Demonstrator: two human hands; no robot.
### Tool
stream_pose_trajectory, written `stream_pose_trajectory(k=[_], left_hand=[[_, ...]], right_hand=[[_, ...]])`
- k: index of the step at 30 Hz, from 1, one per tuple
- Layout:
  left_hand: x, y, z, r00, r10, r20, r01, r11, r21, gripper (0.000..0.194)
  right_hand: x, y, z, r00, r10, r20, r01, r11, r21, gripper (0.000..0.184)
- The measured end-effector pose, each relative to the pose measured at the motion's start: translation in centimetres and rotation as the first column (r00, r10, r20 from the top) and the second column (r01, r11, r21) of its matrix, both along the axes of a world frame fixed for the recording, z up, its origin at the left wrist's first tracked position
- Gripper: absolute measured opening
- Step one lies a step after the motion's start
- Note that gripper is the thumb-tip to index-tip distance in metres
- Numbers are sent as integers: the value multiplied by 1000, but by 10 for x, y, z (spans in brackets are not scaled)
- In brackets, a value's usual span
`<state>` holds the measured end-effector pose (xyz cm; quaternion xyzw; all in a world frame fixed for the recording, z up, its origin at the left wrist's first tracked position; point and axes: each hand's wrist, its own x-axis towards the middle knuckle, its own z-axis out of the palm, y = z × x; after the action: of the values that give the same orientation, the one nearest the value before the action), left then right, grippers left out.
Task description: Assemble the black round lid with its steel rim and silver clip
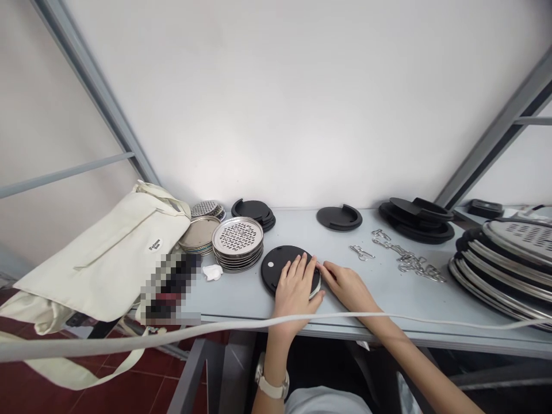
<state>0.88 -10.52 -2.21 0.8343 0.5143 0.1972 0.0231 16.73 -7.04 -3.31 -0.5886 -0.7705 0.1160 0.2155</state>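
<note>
A round black disc (276,270) with a small white dot lies near the table's front edge, and a strip of metal rim shows at its right side. My left hand (295,290) rests flat across the top of this disc, fingers stretched out. At the disc's right edge, my right hand (347,284) has its fingers together against the rim; whether they hold anything small is hidden. Just left of the disc stands a stack of perforated metal grater discs (238,238). Several loose wire clips (405,259) lie to the right.
Black notched discs (339,217) sit along the wall, with stacks at back left (254,213) and right (416,218). A tall pile of metal and black discs (513,264) fills the right end. On the left are plain metal discs (200,233) and a cream bag (116,247). A white cable (207,329) crosses in front.
</note>
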Motion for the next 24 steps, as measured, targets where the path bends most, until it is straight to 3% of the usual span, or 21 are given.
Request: stream_pose_trajectory(k=[12,24], left_hand=[[0,-2,3,1000,3,4,-3,1000,-7,64],[0,-2,2,1000,2,18,-1,1000,-16,56]], right_hand=[[-4,-5,0,992,101,-79,-100,995,17,22],[-3,-4,0,982,115,-151,-110,993,38,26]])
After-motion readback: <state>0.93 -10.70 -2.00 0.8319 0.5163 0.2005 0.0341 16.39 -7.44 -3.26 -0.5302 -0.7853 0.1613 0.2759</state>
